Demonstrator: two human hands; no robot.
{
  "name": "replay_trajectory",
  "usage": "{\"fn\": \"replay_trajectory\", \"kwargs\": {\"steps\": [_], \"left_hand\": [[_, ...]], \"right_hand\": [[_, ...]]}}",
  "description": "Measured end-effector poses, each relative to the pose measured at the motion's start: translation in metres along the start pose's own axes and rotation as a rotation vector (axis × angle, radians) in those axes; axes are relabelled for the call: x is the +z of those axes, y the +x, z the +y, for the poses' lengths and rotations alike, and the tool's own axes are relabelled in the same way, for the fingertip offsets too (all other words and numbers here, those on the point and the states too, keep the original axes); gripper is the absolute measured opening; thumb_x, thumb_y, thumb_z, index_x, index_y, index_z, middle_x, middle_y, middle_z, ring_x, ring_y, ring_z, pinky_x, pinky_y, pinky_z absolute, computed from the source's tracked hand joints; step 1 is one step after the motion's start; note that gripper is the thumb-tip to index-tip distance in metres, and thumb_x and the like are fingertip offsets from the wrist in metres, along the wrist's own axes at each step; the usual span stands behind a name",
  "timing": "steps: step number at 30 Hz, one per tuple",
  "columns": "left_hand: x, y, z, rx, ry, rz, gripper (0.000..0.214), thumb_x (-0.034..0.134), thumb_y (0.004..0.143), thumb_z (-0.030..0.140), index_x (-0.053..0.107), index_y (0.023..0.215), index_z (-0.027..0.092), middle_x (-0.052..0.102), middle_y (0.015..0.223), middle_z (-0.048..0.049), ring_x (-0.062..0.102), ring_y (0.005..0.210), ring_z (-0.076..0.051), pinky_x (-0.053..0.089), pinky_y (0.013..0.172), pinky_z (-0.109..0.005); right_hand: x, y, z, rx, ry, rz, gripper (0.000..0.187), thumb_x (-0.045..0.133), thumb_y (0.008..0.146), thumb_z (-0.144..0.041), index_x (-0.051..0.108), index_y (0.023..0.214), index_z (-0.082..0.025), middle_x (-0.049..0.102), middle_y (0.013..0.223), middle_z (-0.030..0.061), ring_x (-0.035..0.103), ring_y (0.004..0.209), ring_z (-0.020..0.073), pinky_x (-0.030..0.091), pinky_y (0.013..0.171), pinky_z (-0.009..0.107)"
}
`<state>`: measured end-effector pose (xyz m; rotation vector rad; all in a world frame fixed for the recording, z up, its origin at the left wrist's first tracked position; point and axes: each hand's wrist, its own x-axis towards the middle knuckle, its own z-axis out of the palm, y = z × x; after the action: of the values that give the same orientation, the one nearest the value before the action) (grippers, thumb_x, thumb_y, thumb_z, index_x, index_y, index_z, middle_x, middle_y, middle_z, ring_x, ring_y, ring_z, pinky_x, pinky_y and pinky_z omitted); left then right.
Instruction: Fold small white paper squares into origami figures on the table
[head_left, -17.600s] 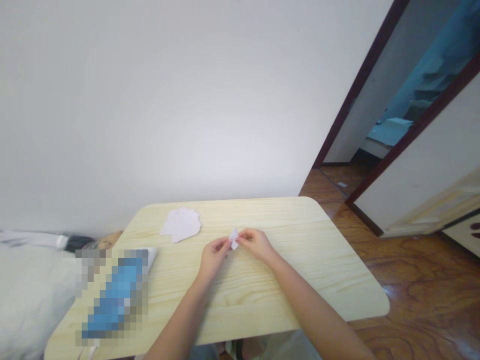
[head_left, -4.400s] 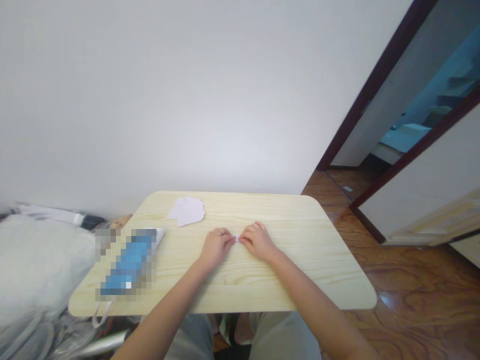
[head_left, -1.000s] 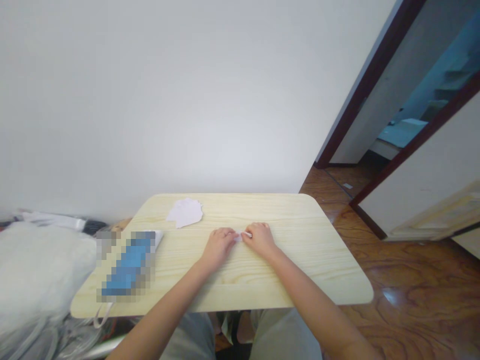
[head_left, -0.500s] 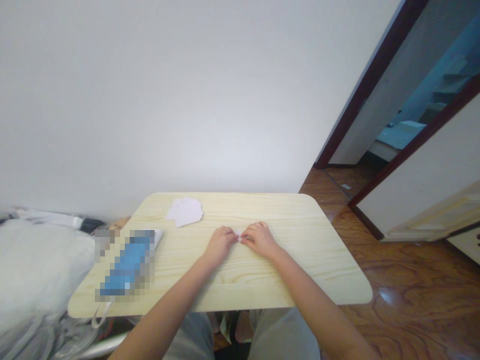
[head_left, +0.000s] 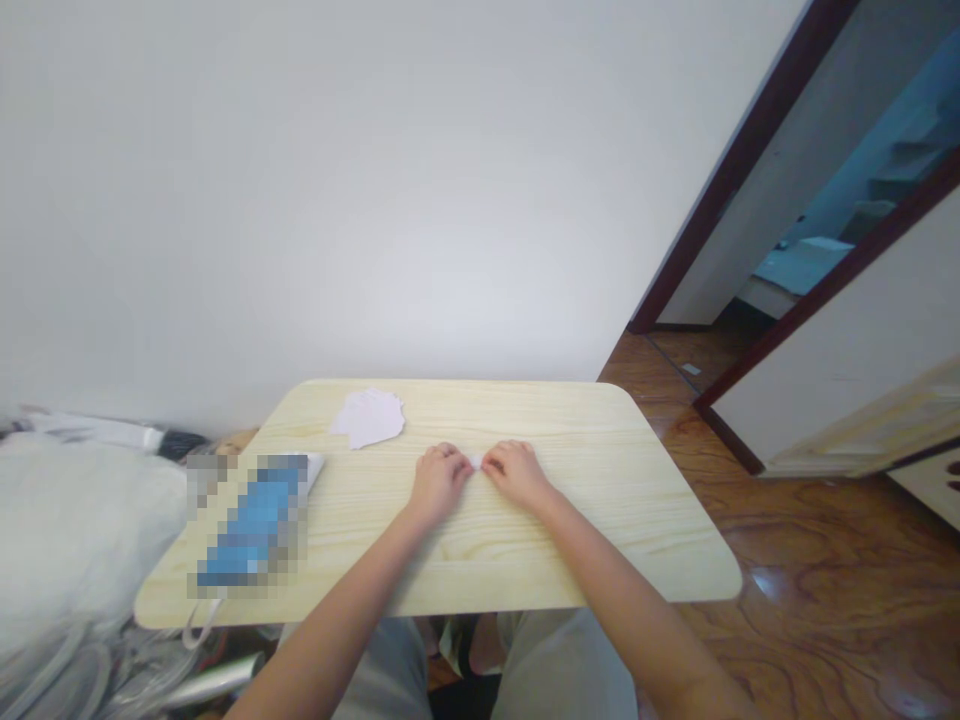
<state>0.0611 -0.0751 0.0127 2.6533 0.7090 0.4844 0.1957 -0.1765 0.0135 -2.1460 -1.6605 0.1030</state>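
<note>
Looking on through the head camera, the change is in where the work sits. A while ago a small piece of white paper was held up off the wood between the fingers. Now the small folded paper (head_left: 475, 461) lies low on the desk (head_left: 600, 420), nearly hidden at the meeting point of the two hands.

The left hand (head_left: 441, 483) and the right hand (head_left: 517, 475) are close together, knuckles up, with their fingertips coming in from either side of the paper. They seem a shade further apart than half a second ago, though the shift is slight. I can't tell whether they are pinching the paper or only pressing it to the wood.

Further up the desk, well to the left of the hands and near the far edge, lies a loose stack of white paper pieces (head_left: 367, 418), where it lay before. Nearer the left edge is a pixelated blue-and-white object (head_left: 255, 520), too blurred to name, with a thin white loop (head_left: 196, 628) hanging over the edge of the desk.

Beyond the desk are a white cushion (head_left: 75, 530), a bare white wall (head_left: 375, 200) and a glossy wooden floor (head_left: 817, 560). A dark-framed doorway (head_left: 739, 170) stands to the right.
</note>
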Motion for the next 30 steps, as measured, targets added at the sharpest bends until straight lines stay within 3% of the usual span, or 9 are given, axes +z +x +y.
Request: {"fn": "replay_trajectory", "kwargs": {"steps": [9, 20, 25, 30], "left_hand": [[-0.001, 0.005, 0.007, -0.124, 0.049, -0.032, 0.019, 0.050, 0.076, 0.031, 0.066, 0.073, 0.022, 0.058, 0.091, -0.0049, 0.050, 0.089, -0.022, 0.038, 0.075, -0.036], [-0.005, 0.007, 0.008, -0.130, 0.060, -0.068, 0.018, 0.052, 0.074, 0.032, 0.066, 0.073, 0.022, 0.057, 0.092, -0.0052, 0.050, 0.090, -0.024, 0.037, 0.073, -0.037], [-0.001, 0.008, 0.007, -0.161, 0.045, -0.068, 0.027, 0.047, 0.077, 0.040, 0.066, 0.071, 0.022, 0.057, 0.091, -0.0051, 0.049, 0.091, -0.023, 0.035, 0.074, -0.037], [0.005, 0.008, 0.005, -0.227, 0.036, -0.037, 0.020, 0.055, 0.072, 0.039, 0.060, 0.078, 0.021, 0.058, 0.087, -0.0042, 0.050, 0.090, -0.022, 0.034, 0.075, -0.034]], "right_hand": [[0.003, 0.001, -0.002, 0.065, -0.003, 0.025, 0.011, 0.054, 0.077, -0.026, 0.061, 0.071, -0.021, 0.062, 0.079, 0.0016, 0.052, 0.081, 0.0157, 0.029, 0.076, 0.030], [0.010, 0.002, 0.002, 0.120, 0.019, 0.055, 0.009, 0.061, 0.072, -0.029, 0.062, 0.068, -0.021, 0.061, 0.079, 0.0012, 0.052, 0.083, 0.0169, 0.029, 0.080, 0.031], [0.011, 0.003, 0.004, 0.135, 0.050, 0.038, 0.012, 0.061, 0.072, -0.032, 0.062, 0.068, -0.021, 0.061, 0.079, 0.0013, 0.052, 0.082, 0.0165, 0.029, 0.079, 0.031], [0.009, 0.004, 0.005, 0.161, 0.101, 0.046, 0.012, 0.064, 0.069, -0.030, 0.060, 0.072, -0.019, 0.062, 0.076, -0.0001, 0.054, 0.079, 0.0151, 0.030, 0.078, 0.029]]}}
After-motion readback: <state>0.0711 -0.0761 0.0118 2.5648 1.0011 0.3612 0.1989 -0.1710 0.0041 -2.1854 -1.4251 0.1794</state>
